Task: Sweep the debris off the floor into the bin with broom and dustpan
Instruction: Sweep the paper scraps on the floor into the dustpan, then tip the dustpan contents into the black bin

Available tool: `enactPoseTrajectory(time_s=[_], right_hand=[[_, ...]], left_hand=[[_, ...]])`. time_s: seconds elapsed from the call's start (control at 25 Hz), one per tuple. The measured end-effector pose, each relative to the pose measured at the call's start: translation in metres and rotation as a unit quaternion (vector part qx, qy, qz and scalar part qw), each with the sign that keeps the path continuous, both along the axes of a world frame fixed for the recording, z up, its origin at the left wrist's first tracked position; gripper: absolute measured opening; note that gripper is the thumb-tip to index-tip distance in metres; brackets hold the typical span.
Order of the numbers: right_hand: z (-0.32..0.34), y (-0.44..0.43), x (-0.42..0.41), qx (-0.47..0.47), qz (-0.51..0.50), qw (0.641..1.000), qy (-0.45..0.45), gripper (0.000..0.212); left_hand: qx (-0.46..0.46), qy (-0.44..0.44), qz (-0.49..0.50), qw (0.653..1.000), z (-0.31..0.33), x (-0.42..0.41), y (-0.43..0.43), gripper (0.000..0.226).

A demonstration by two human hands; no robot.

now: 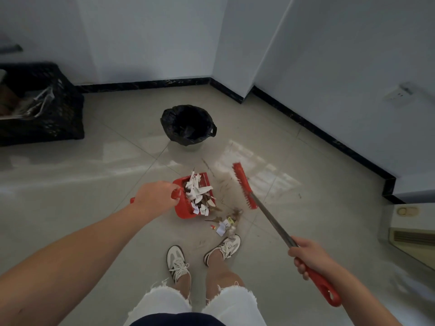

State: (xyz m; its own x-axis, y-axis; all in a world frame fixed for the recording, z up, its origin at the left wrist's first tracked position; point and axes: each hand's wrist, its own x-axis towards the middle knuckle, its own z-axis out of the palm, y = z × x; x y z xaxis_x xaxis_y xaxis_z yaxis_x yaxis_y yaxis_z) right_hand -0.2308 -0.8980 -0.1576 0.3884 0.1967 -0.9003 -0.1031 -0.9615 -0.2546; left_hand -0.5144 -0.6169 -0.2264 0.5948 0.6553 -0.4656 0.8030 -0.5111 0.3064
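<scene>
My left hand (154,195) grips the handle of a red dustpan (182,209) that rests on the tiled floor and is piled with white paper scraps and brown bits. My right hand (310,257) holds the red grip of a broom; its metal shaft runs up to the red broom head (244,185), which sits just right of the pan. A small heap of debris (227,223) lies on the floor between the pan and my right shoe. A bin (188,124) lined with a black bag stands open beyond the pan.
A black plastic crate (47,107) with items inside stands at the left by the wall. White walls with a dark skirting (317,128) close in the back and right. A beige appliance (409,231) sits at the right edge. My shoes (177,263) stand below the debris.
</scene>
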Motion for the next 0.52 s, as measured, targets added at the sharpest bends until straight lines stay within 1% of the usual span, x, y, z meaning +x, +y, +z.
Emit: enactPoseTrajectory(time_s=[0.12, 0.24, 0.28, 0.36, 0.44, 0.52], right_hand=[[0.014, -0.009, 0.011, -0.009, -0.049, 0.999, 0.013, 0.029], [0.014, -0.019, 0.013, -0.017, -0.077, 0.997, 0.011, 0.034], [0.011, -0.020, 0.012, -0.019, -0.080, 0.997, 0.008, 0.035], [0.009, -0.019, 0.006, -0.024, -0.079, 0.997, 0.003, 0.030], [0.009, -0.013, 0.003, -0.028, -0.092, 0.995, 0.003, 0.022], [0.008, -0.006, 0.001, -0.026, -0.118, 0.993, 0.012, 0.011]], left_hand=[[-0.003, -0.042, 0.030, 0.999, 0.013, -0.025, -0.005, 0.023], [0.021, -0.073, 0.057, 0.995, 0.030, -0.059, -0.013, 0.031], [0.033, -0.083, 0.072, 0.993, 0.037, -0.068, -0.015, 0.029], [0.040, -0.108, 0.108, 0.987, 0.055, -0.080, -0.014, 0.018], [0.027, -0.133, 0.149, 0.980, 0.074, -0.085, -0.014, 0.008], [0.000, -0.170, 0.200, 0.965, 0.087, -0.092, -0.014, 0.006]])
